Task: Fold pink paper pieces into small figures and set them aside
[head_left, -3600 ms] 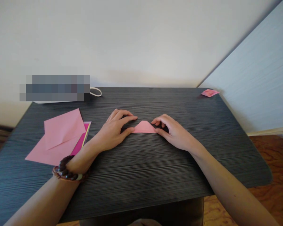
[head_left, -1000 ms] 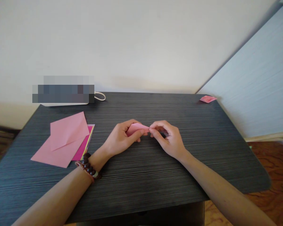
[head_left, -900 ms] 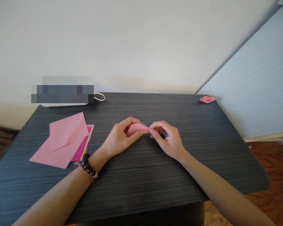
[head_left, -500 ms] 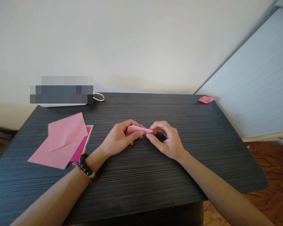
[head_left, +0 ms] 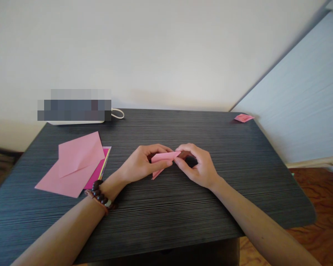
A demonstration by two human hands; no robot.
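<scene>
Between my hands, above the middle of the dark table, is a small folded piece of pink paper (head_left: 161, 156). My left hand (head_left: 144, 162) pinches it from the left, thumb along the near face and fingers behind. Its right-hand point sits at the thumb and index fingertips of my right hand (head_left: 197, 162), which are closed on it. A lower flap of the paper hangs out below my left thumb. Part of the paper is hidden by my left fingers. A beaded bracelet (head_left: 99, 195) circles my left wrist.
Two pink paper sheets (head_left: 72, 166) overlap at the left, on top of a magenta pack (head_left: 92, 180) with a yellow edge. A blurred-out object with a white cord loop (head_left: 118, 113) stands at the back left. One folded pink piece (head_left: 243, 118) lies at the table's far right corner.
The folded paper has turned in my left hand, so a broader face shows and a flap now sticks out below the thumb. Both hands stay in nearly the same place.
</scene>
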